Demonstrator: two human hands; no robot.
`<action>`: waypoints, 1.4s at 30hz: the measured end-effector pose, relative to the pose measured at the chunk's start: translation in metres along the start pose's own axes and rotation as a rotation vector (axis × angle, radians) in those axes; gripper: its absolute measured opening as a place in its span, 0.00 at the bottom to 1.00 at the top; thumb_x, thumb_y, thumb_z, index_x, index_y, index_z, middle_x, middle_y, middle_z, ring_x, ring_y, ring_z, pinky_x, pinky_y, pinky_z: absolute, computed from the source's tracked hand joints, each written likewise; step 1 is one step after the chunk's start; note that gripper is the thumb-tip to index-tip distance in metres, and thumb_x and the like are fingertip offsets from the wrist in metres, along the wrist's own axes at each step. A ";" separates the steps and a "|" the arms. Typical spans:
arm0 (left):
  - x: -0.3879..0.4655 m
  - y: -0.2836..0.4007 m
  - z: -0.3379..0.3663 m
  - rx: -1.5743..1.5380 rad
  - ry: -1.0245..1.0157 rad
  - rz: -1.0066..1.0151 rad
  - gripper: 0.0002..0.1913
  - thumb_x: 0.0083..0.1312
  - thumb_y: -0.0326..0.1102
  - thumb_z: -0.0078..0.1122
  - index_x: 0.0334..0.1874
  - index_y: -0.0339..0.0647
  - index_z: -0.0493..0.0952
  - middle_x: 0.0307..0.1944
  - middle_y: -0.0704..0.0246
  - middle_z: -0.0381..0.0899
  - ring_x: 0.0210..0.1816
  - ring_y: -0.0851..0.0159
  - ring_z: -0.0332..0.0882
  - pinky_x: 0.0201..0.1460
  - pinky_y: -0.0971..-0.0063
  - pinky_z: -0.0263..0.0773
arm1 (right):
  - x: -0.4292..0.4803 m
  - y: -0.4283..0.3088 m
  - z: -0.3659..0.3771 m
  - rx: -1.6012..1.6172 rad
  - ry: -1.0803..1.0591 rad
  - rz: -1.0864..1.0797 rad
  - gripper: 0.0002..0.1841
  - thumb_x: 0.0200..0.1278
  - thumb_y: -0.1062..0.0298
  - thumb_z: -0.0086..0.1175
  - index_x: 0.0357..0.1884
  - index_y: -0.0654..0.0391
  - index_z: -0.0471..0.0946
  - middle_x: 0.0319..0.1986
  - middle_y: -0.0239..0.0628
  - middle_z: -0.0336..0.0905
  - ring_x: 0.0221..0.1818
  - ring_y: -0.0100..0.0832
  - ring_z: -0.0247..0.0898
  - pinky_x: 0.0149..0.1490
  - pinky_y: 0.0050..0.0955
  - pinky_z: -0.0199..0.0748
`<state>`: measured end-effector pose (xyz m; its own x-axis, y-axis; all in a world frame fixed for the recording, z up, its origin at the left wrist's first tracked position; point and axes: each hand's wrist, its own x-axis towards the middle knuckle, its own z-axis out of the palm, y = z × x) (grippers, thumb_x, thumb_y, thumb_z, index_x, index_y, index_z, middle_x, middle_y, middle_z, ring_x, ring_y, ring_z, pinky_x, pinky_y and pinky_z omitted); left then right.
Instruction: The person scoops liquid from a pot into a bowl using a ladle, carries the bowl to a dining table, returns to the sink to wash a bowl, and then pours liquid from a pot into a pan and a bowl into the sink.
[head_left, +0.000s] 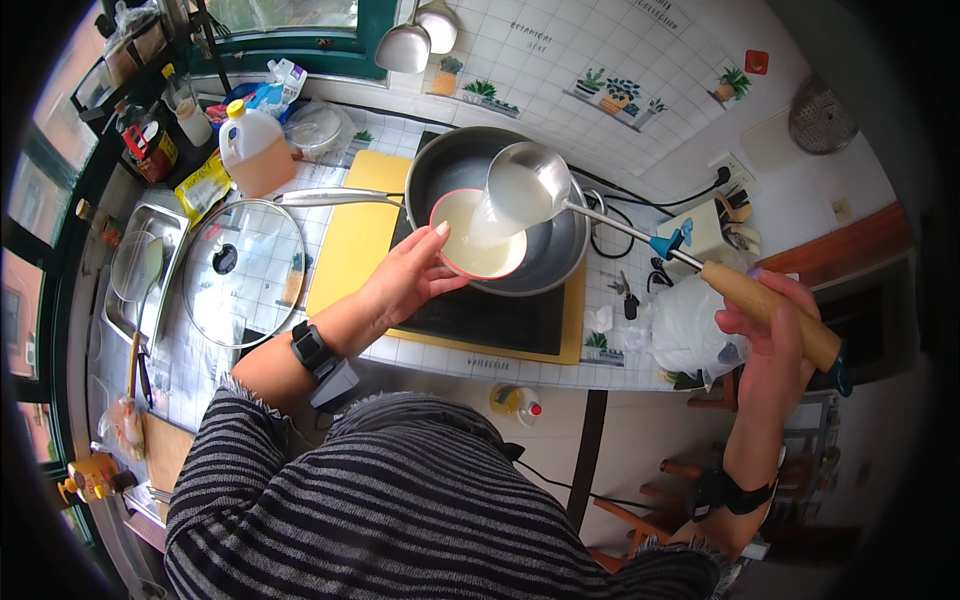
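My left hand (412, 274) grips the rim of a small bowl (491, 259) edged in red, which holds pale, cloudy liquid. In my right hand (780, 330) is the wooden handle of a metal ladle (555, 161). The ladle is tilted over the bowl, and whitish liquid runs from it into the bowl. Both are above a dark grey frying pan (450, 157) with a long metal handle. The pan rests on a black cooktop (480, 326) over a yellow board (337, 255); the bowl and ladle hide part of its inside.
A glass lid (247, 300) lies left of the pan, near a metal tray (116, 311) with utensils. Behind stands a yellow-capped plastic jug (259, 154). On the right are keys (628, 300), a plastic bag (694, 326) and a power cord (679, 201). Spatulas (405, 49) hang on the wall.
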<state>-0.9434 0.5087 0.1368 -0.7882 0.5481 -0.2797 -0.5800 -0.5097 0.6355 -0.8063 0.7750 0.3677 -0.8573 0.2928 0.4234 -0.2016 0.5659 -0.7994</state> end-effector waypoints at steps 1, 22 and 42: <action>-0.001 0.001 0.001 -0.001 0.008 0.001 0.23 0.69 0.49 0.50 0.59 0.42 0.65 0.51 0.63 0.74 0.49 0.65 0.76 0.52 0.71 0.74 | -0.004 -0.003 -0.004 -0.040 -0.034 -0.045 0.21 0.66 0.56 0.44 0.49 0.67 0.70 0.43 0.47 0.74 0.32 0.35 0.79 0.40 0.30 0.77; -0.010 0.006 -0.010 -0.017 0.069 0.052 0.25 0.69 0.49 0.51 0.61 0.40 0.63 0.51 0.60 0.75 0.48 0.63 0.78 0.50 0.70 0.77 | -0.018 0.015 -0.010 0.240 0.079 0.101 0.23 0.70 0.56 0.39 0.52 0.68 0.67 0.39 0.51 0.75 0.31 0.35 0.79 0.41 0.28 0.77; -0.065 0.034 -0.067 0.034 0.202 0.186 0.33 0.68 0.52 0.50 0.67 0.36 0.56 0.56 0.54 0.71 0.51 0.58 0.78 0.52 0.69 0.78 | 0.013 0.150 0.109 0.183 -0.106 0.199 0.12 0.66 0.69 0.50 0.48 0.65 0.73 0.36 0.43 0.79 0.32 0.27 0.78 0.38 0.20 0.76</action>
<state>-0.9260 0.4117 0.1286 -0.9075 0.3023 -0.2918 -0.4171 -0.5643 0.7124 -0.8991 0.7798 0.2074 -0.9313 0.2969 0.2111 -0.0979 0.3543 -0.9300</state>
